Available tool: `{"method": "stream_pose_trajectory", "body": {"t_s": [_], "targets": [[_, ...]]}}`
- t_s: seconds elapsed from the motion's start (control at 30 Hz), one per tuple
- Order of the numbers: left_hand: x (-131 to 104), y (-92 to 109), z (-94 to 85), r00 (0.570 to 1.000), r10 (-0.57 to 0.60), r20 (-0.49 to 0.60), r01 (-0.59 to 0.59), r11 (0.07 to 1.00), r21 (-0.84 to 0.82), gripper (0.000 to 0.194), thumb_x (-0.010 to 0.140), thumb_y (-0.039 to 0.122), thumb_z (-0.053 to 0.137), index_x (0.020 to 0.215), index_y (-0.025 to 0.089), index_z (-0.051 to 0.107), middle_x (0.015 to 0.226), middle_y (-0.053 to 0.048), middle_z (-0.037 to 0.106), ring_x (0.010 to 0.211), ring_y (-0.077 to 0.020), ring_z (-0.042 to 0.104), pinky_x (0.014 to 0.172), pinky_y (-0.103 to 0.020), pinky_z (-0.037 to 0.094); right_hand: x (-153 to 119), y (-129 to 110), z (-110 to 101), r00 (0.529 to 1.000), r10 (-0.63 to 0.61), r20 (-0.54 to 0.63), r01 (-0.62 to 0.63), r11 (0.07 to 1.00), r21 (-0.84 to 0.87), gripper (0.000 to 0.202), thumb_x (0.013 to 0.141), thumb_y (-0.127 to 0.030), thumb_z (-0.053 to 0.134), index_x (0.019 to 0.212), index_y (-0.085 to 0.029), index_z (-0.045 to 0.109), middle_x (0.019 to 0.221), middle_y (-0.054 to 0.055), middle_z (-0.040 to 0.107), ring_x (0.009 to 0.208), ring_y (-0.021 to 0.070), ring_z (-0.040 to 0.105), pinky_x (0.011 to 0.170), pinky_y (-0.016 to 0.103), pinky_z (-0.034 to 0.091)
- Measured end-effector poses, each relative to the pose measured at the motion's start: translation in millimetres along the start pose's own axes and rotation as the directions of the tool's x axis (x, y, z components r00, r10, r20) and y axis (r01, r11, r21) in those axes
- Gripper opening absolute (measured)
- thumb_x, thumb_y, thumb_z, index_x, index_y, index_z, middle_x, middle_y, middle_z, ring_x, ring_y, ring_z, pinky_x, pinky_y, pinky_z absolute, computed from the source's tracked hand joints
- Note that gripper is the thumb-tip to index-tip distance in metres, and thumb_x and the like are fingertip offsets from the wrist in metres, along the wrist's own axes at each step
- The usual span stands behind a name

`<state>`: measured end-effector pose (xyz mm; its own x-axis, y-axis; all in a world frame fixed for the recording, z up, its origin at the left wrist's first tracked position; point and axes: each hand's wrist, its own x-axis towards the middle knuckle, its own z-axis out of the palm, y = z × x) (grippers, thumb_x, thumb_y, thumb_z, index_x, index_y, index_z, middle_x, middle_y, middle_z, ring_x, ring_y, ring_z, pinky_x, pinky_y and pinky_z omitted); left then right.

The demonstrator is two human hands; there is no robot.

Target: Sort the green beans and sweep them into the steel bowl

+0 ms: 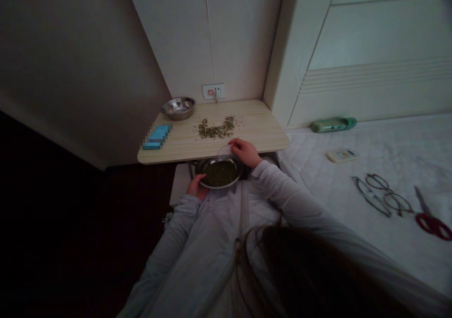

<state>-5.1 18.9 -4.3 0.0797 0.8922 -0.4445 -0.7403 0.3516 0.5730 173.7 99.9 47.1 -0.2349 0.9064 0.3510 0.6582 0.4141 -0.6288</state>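
Observation:
My left hand [198,186] grips the left rim of a metal bowl [221,185], thumb over the edge. Many small green grains [221,171], which look like mung beans, lie in the bowl, held just below the table's front edge. Above the bowl's far right rim, my right hand [245,151] is closed on a thin see-through piece [226,151], whose exact kind I cannot make out. More green grains [215,129] are scattered in a curved patch on the light wooden table [180,144].
A second metal bowl [178,109] stands at the table's back left, near a blue phone-like object [157,136]. A wall socket [213,91] holds a plug. On the white bed [318,181] lie a green bottle [334,124], a remote [342,155], glasses [388,192] and red-handled scissors [432,223].

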Motion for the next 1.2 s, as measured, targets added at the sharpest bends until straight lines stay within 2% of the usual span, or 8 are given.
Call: {"method": "stream_pose_trajectory", "body": {"t_s": [0.67, 0.93, 1.2], "targets": [[1.4, -0.5, -2.1, 1.000, 0.006, 0.008, -0.006, 1.000, -0.001, 0.023, 0.061, 0.012, 0.044, 0.078, 0.013, 0.059, 0.074, -0.003, 0.065, 0.092, -0.0192, 0.051, 0.084, -0.033, 0.037, -1.0, -3.0, -1.2, 1.000, 0.006, -0.004, -0.006, 1.000, -0.022, 0.028, 0.067, -0.028, 0.037, 0.089, -0.022, 0.054, 0.069, -0.001, 0.057, 0.063, 0.0102, 0.048, 0.060, 0.022, 0.035], [-0.9, 0.2, 0.9, 1.000, -0.013, 0.017, 0.013, 1.000, -0.008, 0.027, 0.063, 0.013, 0.041, 0.084, 0.013, 0.058, 0.076, -0.003, 0.064, 0.093, -0.0191, 0.050, 0.084, -0.034, 0.037, 0.2, -1.9, -0.3, 1.000, 0.016, 0.004, -0.016, 1.000, -0.019, 0.029, 0.067, -0.028, 0.038, 0.090, -0.022, 0.054, 0.070, -0.001, 0.057, 0.062, 0.0103, 0.048, 0.059, 0.022, 0.035], [3.8, -0.4, -6.5, 1.000, -0.018, -0.015, 0.019, 1.000, 0.011, 0.026, 0.062, 0.013, 0.045, 0.084, 0.012, 0.057, 0.073, -0.004, 0.065, 0.093, -0.0189, 0.050, 0.083, -0.031, 0.038, -0.4, -2.9, -0.9, 1.000, 0.019, 0.001, -0.019, 0.999, -0.030, 0.029, 0.067, -0.028, 0.037, 0.090, -0.022, 0.054, 0.072, -0.001, 0.057, 0.064, 0.0108, 0.048, 0.061, 0.023, 0.035]]}}
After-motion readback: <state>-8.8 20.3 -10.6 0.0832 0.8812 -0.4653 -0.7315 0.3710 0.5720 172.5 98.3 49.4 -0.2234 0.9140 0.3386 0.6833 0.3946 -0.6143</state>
